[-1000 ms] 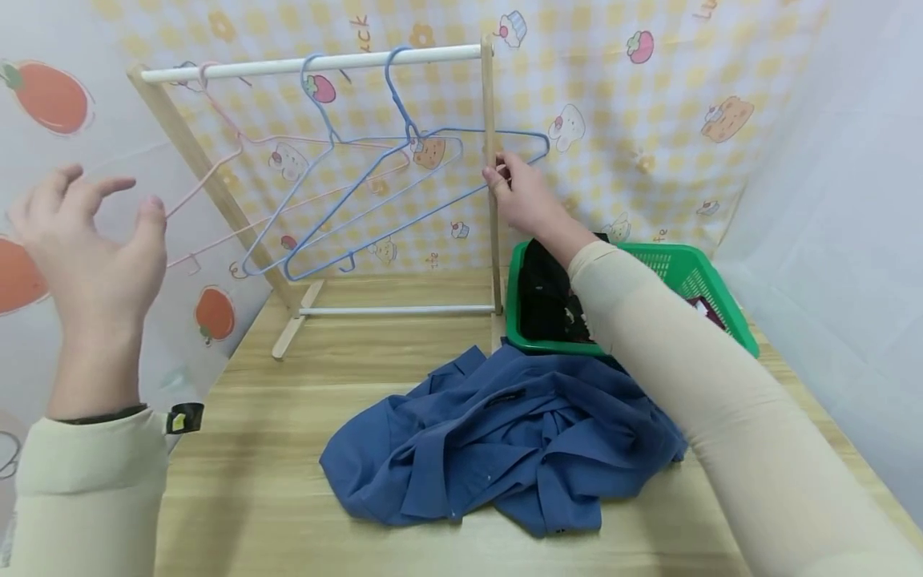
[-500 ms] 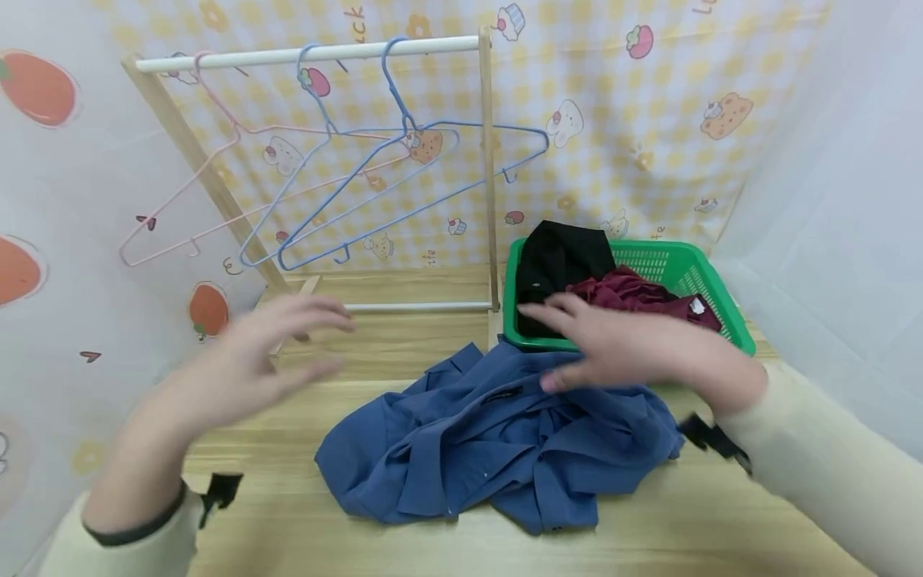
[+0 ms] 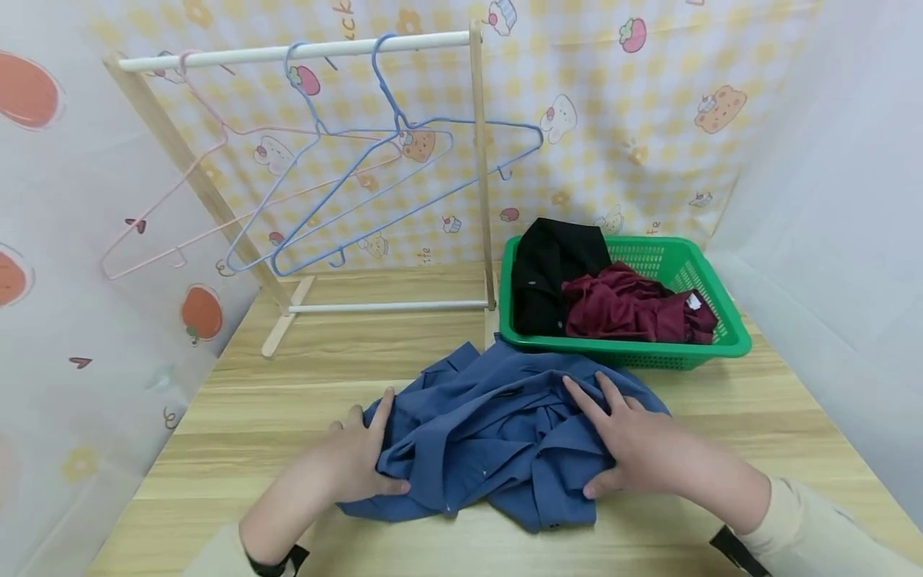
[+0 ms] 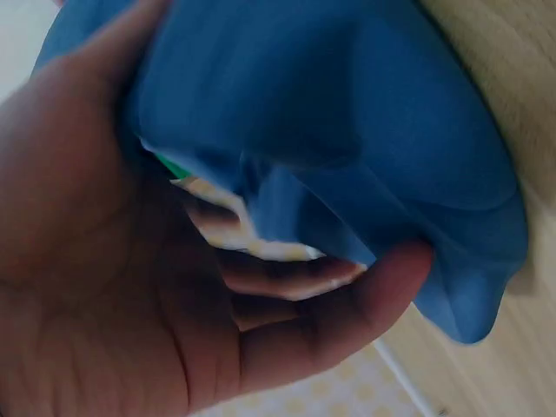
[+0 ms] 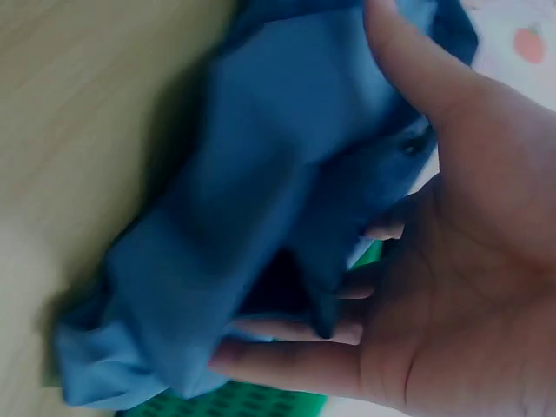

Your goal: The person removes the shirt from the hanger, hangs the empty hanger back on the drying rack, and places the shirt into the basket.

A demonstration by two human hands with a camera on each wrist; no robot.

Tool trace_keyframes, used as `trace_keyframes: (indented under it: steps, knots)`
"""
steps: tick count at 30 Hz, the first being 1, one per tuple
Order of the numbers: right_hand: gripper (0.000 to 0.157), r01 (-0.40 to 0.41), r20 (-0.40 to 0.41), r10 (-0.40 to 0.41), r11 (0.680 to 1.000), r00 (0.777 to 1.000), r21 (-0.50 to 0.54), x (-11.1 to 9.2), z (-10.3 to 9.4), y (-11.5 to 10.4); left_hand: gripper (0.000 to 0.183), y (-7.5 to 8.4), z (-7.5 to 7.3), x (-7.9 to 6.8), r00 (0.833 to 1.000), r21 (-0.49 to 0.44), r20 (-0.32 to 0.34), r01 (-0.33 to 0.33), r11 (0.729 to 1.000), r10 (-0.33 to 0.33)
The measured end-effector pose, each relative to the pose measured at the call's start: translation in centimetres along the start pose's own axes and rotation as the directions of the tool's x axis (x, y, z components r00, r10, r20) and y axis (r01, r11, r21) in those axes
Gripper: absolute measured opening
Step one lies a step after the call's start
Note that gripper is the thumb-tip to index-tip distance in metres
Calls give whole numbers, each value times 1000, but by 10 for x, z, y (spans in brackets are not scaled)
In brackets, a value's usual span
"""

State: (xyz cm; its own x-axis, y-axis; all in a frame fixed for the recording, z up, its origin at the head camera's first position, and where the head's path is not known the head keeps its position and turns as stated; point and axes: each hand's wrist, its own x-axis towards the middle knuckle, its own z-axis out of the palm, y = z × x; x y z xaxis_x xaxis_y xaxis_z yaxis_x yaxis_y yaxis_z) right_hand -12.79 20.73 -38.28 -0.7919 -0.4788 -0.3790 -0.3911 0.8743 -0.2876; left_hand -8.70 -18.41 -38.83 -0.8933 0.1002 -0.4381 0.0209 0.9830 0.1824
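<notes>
A crumpled blue shirt (image 3: 497, 449) lies on the wooden table, its dark neck label and a few small buttons showing. On its left side rests my left hand (image 3: 353, 465), fingers spread over the cloth and thumb along the near edge. My right hand (image 3: 638, 449) touches the right side the same way, fingertips on the folds. In the left wrist view, loosely bent fingers (image 4: 287, 339) reach under and beside a fold of the shirt (image 4: 347, 104). The right wrist view has nearly straight fingers (image 5: 295, 365) against the cloth (image 5: 234, 217).
Behind the shirt stands a wooden rack (image 3: 480, 176) with a white top rail (image 3: 332, 50). From it hang a pink hanger (image 3: 225, 130), a light blue hanger (image 3: 318, 128) and a darker blue hanger (image 3: 398, 120). A green basket (image 3: 627, 348) at right holds black (image 3: 548, 264) and maroon (image 3: 627, 308) garments.
My right hand has left the darker blue hanger by the rack post and come down to the shirt. My left hand has lowered from the upper left onto the shirt's left side.
</notes>
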Motion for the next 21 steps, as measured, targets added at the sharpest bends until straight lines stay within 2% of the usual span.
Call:
trace_keyframes:
  steps: [3,6,12,15,21]
  knots:
    - [137,11,-36,-11,1000,999,-7,10,4,12,138,-2,3,7,999,-52,-3,34,998,-34]
    - [138,36,-80,-33,999,996,29,19,6,19,137,-4,4,12,999,-110,-2,36,993,-36]
    - [137,58,-122,-43,991,992,124,30,10,15,130,3,7,20,999,-207,-23,32,978,-37]
    - [136,53,-113,-27,970,993,237,33,13,5,122,11,10,21,999,-290,-28,14,957,-23]
    - [125,52,-101,-7,894,995,445,40,23,-17,112,34,18,24,997,-391,-41,-79,917,68]
